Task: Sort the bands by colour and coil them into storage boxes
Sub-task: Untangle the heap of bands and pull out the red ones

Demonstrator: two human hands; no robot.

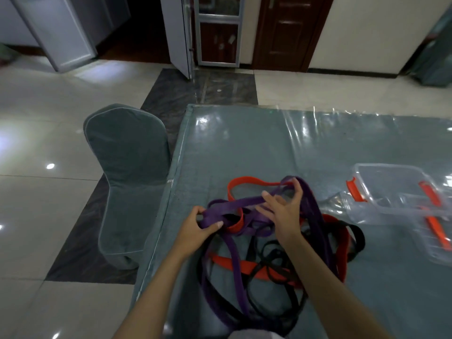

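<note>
A purple band [234,204] was stretched between both hands, and its long axis ran across the counter [244,143] from the left edge toward the far right, rising slightly. The left hand [195,226] gripped the left end of this band with fingers and thumb curled around it. The right hand [281,211] pinched the same band further right, where it bent into a loop. Under the hands lay a tangled heap of flat, wide, rubber-like bands: red bands [244,265], black bands [269,302] and more purple ones, near the left edge and the near edge of the counter. The counter had a grey-green cloth under a shiny clear plastic sheet. Toward the right edge stood transparent plastic storage boxes [396,192] with orange latches; how many there were I could not tell. A chair [127,167] in a grey-green cover stood just beside the left edge, on a glossy tiled floor [49,106]. Dark wooden doors [288,33] were in the far wall.
</note>
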